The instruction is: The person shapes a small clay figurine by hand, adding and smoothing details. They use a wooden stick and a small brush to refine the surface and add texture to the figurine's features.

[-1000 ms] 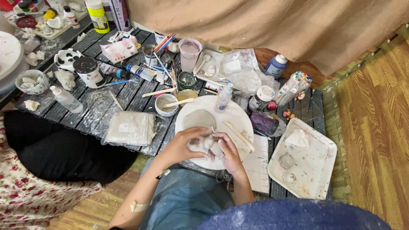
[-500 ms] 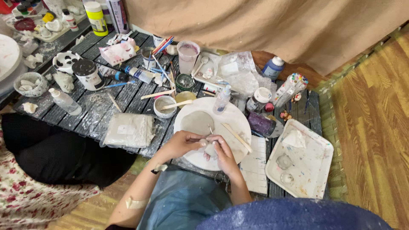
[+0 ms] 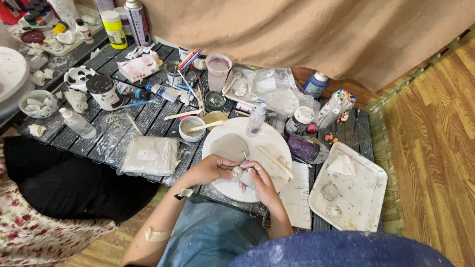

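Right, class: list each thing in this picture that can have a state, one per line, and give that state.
Left hand: holding the clay lump.
Right hand: holding the clay lump.
Clay lump: held over the round board.
Wooden stick: lying flat on the board.
Spray bottle: upright, capped.
White tray: paint-stained.
Small bowl: stick resting across it.

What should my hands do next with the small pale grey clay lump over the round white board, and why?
Probably keep pinching and turning the small pale grey clay lump between the left hand and right hand. Both already cup it above the round white board, and the thin wooden stick lies free beside them.
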